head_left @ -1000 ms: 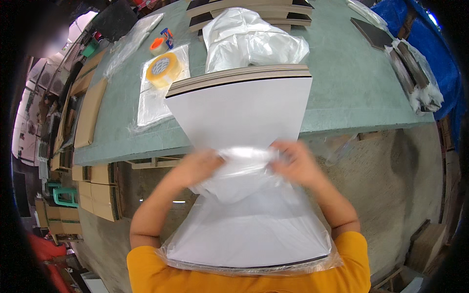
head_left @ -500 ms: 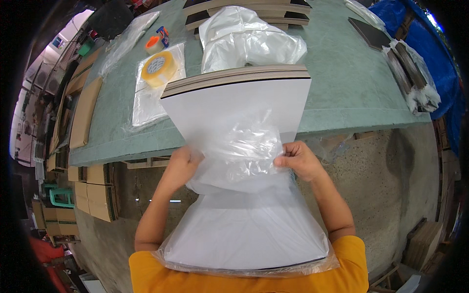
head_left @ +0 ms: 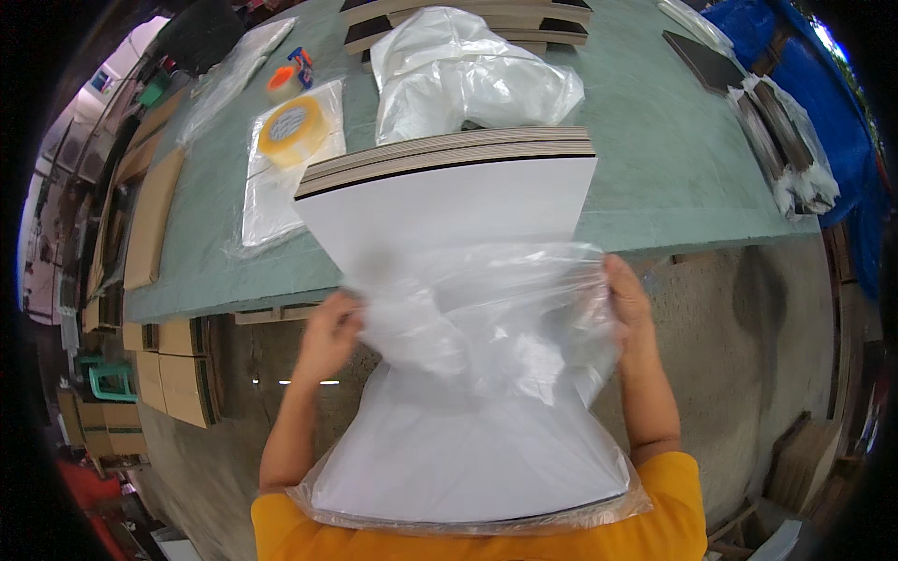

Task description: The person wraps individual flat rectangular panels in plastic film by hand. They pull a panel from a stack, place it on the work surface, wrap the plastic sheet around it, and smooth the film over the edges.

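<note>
A thick stack of boards with a white top face (head_left: 458, 201) reaches from over the table's near edge back to my body. Its near part sits inside a clear plastic bag (head_left: 486, 449), whose loose mouth bunches over the middle of the stack. My left hand (head_left: 329, 335) grips the bag at the left side of the stack, its fingers curled and partly blurred. At the right, my right hand (head_left: 630, 304) pinches the bag's edge and pulls it out wide, apart from the boards. The plastic between the hands is smeared by motion.
On the green table (head_left: 645, 178) lie a crumpled white plastic bag (head_left: 468, 79), a large tape roll (head_left: 294, 131) on flat plastic sheets, and a tape dispenser (head_left: 299, 67). More boards (head_left: 552, 23) are stacked behind. Wrapped boards (head_left: 786, 150) lie right; cardboard boxes (head_left: 178, 374) stand below left.
My right hand has moved right and slightly up, spreading the bag's mouth wider. My left hand has shifted slightly left and down. The view has shifted a little.
</note>
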{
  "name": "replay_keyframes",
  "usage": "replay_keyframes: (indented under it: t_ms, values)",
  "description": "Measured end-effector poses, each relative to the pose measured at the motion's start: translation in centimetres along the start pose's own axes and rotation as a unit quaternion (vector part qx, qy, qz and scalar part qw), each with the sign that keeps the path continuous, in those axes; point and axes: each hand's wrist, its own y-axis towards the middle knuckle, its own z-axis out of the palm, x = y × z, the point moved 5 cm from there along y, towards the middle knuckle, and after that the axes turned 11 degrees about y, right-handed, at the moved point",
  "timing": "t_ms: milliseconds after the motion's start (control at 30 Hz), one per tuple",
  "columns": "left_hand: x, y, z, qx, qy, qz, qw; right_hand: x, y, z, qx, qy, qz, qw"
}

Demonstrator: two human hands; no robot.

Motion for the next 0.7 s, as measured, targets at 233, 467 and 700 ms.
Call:
replay_keyframes:
  t_ms: [233,467,700]
  values:
    - [-2.8,-0.4,-7.4,-0.303,-0.234,0.005,0.924,-2.3,-0.5,5.0,0.16,-0.281,0.075,0.943]
    - [-14.6,3.3,1.8,0.159,-0.264,0.09,0.947,-6.8,1.8,8.3,0.122,-0.195,0.022,0.973]
    - [-1.3,2.3,-4.2,-0.093,-0.254,-0.144,0.952,-2.4,0.4,7.8,0.04,-0.22,0.014,0.975]
